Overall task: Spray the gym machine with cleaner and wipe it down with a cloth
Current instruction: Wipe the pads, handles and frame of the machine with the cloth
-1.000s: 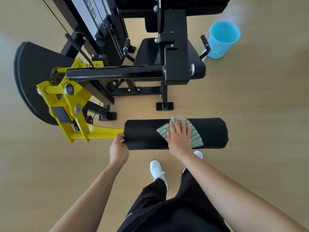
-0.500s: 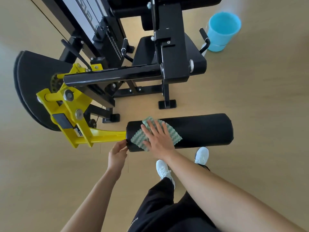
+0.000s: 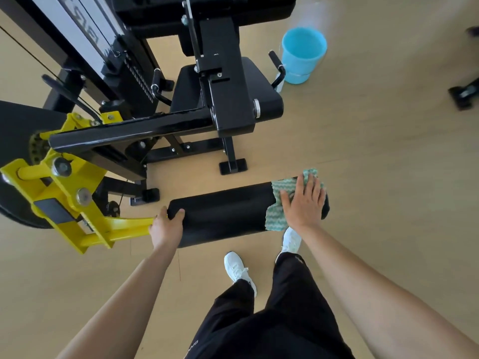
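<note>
Roller pad [image 3: 223,211]: left hand [image 3: 166,228] grips its left end, fingers curled over the edge. Right hand [image 3: 303,203], fingers straight and slightly spread, presses green cloth [image 3: 275,220] onto its right end.

Left hand [image 3: 166,228] curled, seemingly gripping, right hand [image 3: 304,203] flat, arms extended

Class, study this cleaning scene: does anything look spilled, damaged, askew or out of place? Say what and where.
Nothing clearly wrong. The bucket stands upright, the cloth lies bunched under the right hand on the pad. Only a pale haze above the bucket is odd; its cause is unclear.
</note>
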### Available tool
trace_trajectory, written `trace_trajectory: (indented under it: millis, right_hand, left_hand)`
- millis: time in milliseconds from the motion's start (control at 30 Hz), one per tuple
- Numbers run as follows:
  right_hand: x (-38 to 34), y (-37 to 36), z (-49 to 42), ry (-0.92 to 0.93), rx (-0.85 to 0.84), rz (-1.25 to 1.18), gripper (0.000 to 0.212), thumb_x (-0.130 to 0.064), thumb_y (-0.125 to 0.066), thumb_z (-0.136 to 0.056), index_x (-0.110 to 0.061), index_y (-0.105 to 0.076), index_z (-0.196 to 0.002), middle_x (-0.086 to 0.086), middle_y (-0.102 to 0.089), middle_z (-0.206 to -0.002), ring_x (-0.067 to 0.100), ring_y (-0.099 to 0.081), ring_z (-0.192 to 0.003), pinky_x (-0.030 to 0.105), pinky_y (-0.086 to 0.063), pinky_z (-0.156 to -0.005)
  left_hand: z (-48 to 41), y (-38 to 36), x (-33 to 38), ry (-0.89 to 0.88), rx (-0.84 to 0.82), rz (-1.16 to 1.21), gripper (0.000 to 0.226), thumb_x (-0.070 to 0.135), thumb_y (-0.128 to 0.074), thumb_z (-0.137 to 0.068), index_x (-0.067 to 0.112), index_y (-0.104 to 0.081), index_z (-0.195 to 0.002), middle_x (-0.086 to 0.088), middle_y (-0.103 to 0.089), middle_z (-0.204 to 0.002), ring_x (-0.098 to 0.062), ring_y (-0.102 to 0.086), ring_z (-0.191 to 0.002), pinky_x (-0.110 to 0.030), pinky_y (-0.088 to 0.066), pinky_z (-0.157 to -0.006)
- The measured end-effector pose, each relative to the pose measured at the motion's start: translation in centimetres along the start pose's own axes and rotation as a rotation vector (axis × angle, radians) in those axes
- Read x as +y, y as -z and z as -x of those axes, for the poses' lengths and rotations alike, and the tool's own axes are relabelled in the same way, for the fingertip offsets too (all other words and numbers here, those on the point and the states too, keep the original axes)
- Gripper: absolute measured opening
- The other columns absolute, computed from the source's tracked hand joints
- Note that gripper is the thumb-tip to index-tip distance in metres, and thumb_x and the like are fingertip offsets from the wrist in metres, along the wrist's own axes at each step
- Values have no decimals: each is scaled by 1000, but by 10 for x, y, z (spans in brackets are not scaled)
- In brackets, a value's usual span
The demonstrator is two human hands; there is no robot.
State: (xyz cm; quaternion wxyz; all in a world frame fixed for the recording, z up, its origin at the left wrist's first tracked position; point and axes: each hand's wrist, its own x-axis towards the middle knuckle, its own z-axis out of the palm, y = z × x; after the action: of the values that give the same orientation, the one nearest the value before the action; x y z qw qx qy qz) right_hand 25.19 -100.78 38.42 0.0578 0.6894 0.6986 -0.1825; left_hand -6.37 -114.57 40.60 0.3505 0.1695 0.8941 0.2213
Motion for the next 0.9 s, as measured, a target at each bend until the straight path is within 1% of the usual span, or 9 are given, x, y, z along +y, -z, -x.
trace_trajectory:
  millis: [67,133,267,433,500,567,700,800,900]
  right_hand:
    - [-7,3,-6,-42,-28,-3,75,-57,-19,-105,-14,-6,-165,15,0,-172,34,10,-159,55,7,-127]
    - [-23,2,-6,4,-59,23,68,-52,-14,-107,-16,-13,-164,13,-2,-173,36,12,-158,58,13,-125]
    - [-73,-10,11,249,-125,75,62,-47,-11,-109,-17,-23,-162,10,-15,-172,32,1,-159,58,7,-126]
    - [-138,-30,47,488,-181,86,61,-43,-17,-110,-15,-17,-164,7,-14,-171,35,-3,-159,58,8,-124]
    - [-162,-38,61,619,-216,109,60,-42,-20,-111,-16,-13,-165,6,-8,-173,36,1,-158,59,10,-123]
    - [-185,-46,74,753,-258,146,62,-41,-24,-111,-19,-3,-165,4,4,-173,36,12,-158,58,16,-121]
    - [-214,-56,90,911,-331,223,78,-45,-41,-107,-25,8,-164,0,18,-172,37,25,-155,58,25,-117]
    - [-206,-56,86,979,-327,203,67,-48,-31,-109,-32,4,-164,-1,18,-172,33,26,-155,58,18,-123]
    - [-178,-50,74,884,-262,179,65,-52,-22,-109,-31,5,-164,4,12,-173,30,19,-157,51,15,-126]
  left_hand:
    - [1,-3,1,-21,19,-68,53,49,-55,-99,16,-54,-140,-15,-66,-125,-43,-49,-122,-51,-49,-99]
    - [8,-3,2,-48,51,-85,52,43,-56,-102,15,-52,-145,-15,-64,-128,-41,-46,-126,-46,-45,-95]
    - [18,-2,-6,-73,56,-43,53,36,-58,-102,17,-48,-150,-15,-54,-137,-39,-49,-126,-53,-44,-106]
    - [31,6,-14,-26,22,194,45,15,-53,-102,21,-54,-147,-3,-52,-131,-28,-53,-118,-42,-46,-101]
    - [35,10,-17,46,-2,362,46,14,-52,-97,25,-61,-141,2,-57,-132,-23,-56,-118,-41,-46,-105]
    - [36,11,-26,99,-19,474,43,21,-50,-90,31,-70,-126,2,-68,-126,-25,-62,-117,-47,-49,-108]
    - [44,10,-32,154,4,623,35,15,-45,-97,32,-76,-98,-1,-75,-103,-26,-67,-104,-39,-54,-90]
    - [50,10,-32,161,2,668,32,15,-46,-101,27,-73,-91,-2,-71,-96,-23,-64,-97,-35,-52,-85]
    - [49,12,-33,126,7,631,30,15,-45,-103,25,-73,-98,-2,-73,-103,-19,-67,-97,-33,-51,-83]
